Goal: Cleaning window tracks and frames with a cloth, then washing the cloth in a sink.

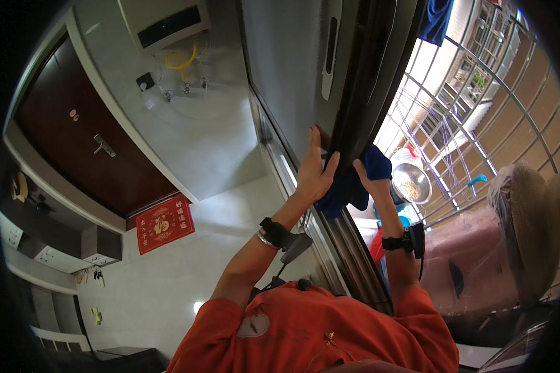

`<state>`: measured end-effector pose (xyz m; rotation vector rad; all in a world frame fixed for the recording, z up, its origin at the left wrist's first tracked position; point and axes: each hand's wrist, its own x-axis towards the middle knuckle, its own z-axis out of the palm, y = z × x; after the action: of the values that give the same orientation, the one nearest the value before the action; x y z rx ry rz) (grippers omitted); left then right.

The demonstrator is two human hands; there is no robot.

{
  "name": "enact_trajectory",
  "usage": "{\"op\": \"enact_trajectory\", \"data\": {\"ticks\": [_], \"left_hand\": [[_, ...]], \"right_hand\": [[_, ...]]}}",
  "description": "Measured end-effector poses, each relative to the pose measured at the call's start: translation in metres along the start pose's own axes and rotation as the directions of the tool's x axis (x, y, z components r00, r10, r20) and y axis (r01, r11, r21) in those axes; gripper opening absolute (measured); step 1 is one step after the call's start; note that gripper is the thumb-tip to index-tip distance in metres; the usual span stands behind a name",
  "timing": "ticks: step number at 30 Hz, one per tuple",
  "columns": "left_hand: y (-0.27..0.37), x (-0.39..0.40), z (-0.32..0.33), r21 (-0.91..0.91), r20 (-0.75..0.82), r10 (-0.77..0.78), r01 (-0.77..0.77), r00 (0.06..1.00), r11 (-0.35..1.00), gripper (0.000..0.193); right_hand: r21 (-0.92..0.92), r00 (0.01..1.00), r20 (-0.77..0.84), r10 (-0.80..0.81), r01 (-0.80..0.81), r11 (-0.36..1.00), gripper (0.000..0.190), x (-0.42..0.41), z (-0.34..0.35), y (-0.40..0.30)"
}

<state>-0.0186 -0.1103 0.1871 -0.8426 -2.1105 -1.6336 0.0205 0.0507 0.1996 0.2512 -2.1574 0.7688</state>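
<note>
My left hand (315,172) lies against the dark-framed sliding door (350,93), fingers straight along its face and thumb apart near the edge. On the other side of that edge, my right hand (373,177) grips a dark blue cloth (378,163). The cloth wraps around the lower part of the door frame and hangs below both hands, over the floor track (354,252). My right fingers are mostly hidden by cloth and frame. A long recessed handle (330,56) sits on the door face above my left hand.
To the right, a metal window grille (499,84) encloses a balcony with a steel bowl (410,183) of small pale pieces, a straw hat (536,233) and a plastic-covered pink object (471,265). Leftward are a red doormat (165,224), a brown door (84,126) and a yellow hose (182,60).
</note>
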Motion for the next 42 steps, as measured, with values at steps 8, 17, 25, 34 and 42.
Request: {"op": "enact_trajectory", "data": {"ticks": [8,17,25,34,42], "left_hand": [[0.012,-0.010,-0.004,0.069,0.081,0.012,-0.017,0.997,0.997,0.072],[0.029,-0.032,0.003,0.039,0.093,0.100,-0.104,0.991,0.994,0.075],[0.051,-0.054,0.001,0.085,0.091,0.088,-0.096,0.992,0.992,0.078],[0.071,-0.073,-0.001,-0.074,0.087,0.091,-0.084,0.992,0.994,0.071],[0.068,-0.092,0.002,-0.026,0.138,0.160,-0.157,0.977,0.987,0.069]], "right_hand": [[0.004,0.997,0.022,0.071,-0.071,0.997,0.028,-0.025,-0.033,-0.014],[0.001,0.986,0.092,0.136,-0.137,0.991,0.028,-0.059,-0.086,-0.039],[-0.038,0.974,0.074,0.215,-0.213,0.976,0.030,-0.090,-0.119,-0.058],[-0.179,0.923,0.074,0.378,-0.361,0.915,0.031,-0.131,-0.159,-0.081],[-0.183,0.816,-0.056,0.575,-0.575,0.798,0.032,-0.187,-0.179,-0.075]]}}
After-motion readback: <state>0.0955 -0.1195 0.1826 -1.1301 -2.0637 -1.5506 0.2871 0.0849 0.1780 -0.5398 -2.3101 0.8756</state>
